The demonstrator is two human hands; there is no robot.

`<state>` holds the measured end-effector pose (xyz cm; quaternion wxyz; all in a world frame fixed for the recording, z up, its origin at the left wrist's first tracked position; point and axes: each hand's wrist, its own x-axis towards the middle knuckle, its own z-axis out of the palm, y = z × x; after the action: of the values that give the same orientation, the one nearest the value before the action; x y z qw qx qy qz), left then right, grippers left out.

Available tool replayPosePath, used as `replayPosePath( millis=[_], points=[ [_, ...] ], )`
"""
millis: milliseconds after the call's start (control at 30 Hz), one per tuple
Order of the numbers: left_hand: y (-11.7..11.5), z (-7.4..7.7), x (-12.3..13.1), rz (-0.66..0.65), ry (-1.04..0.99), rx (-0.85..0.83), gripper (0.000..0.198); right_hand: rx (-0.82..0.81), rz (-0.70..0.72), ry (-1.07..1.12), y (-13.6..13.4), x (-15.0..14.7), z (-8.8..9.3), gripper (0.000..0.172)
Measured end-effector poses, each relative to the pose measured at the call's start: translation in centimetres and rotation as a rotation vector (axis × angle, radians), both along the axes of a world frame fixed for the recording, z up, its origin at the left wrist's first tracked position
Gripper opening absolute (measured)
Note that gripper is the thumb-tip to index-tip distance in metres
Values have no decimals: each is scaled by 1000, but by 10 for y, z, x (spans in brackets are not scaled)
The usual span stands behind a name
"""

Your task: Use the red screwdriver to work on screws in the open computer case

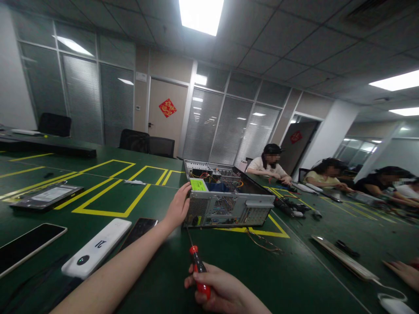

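Right hand (219, 282) nearest, closed round red-black screwdriver (197, 264); slim metal shaft points toward lower corner of desktop computer case (240, 198) on green table (157, 288), contact unclear. Left hand (178, 206) laid flat against case side. Looks partway: top open, green-labelled power supply (198, 185) apparently seated; remaining steps uncertain. Boxy grey sheet metal, perforated.

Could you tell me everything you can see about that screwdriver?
The screwdriver has a red and black handle, plastic by its look, and a thin, metal-looking shaft. The right hand grips the handle. It slants, with the shaft pointing away from the person, toward the near left corner of the open computer case. The tip's shape, and whether it touches the case, are too small to tell.
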<state>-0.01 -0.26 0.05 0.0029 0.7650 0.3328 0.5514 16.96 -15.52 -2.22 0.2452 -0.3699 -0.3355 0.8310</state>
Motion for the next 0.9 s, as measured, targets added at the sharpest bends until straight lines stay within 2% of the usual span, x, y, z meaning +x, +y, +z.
replayPosePath(
  millis=[133, 233, 367, 500, 600, 767, 900],
  points=[
    [0, 0, 0, -9, -4, 4, 41, -8, 102, 123, -1, 1, 3, 46],
    [-1, 2, -1, -7, -4, 10, 41, 32, 165, 134, -3, -1, 6, 52],
    [-2, 2, 0, -4, -2, 0, 41, 59, 89, 115, -5, -4, 10, 53],
    [-1, 1, 0, -6, -5, -5, 42, 34, -30, 101, -5, -2, 10, 37],
    [-1, 1, -1, -6, -5, -6, 41, 9, -80, 85, -3, 0, 5, 34],
    [-1, 1, -1, -17, -13, 3, 41, -7, 0, 134, 1, 5, 3, 37],
    [0, 1, 0, -21, -10, 13, 42, 38, 136, 199, -1, 4, 11, 52]
  ],
)
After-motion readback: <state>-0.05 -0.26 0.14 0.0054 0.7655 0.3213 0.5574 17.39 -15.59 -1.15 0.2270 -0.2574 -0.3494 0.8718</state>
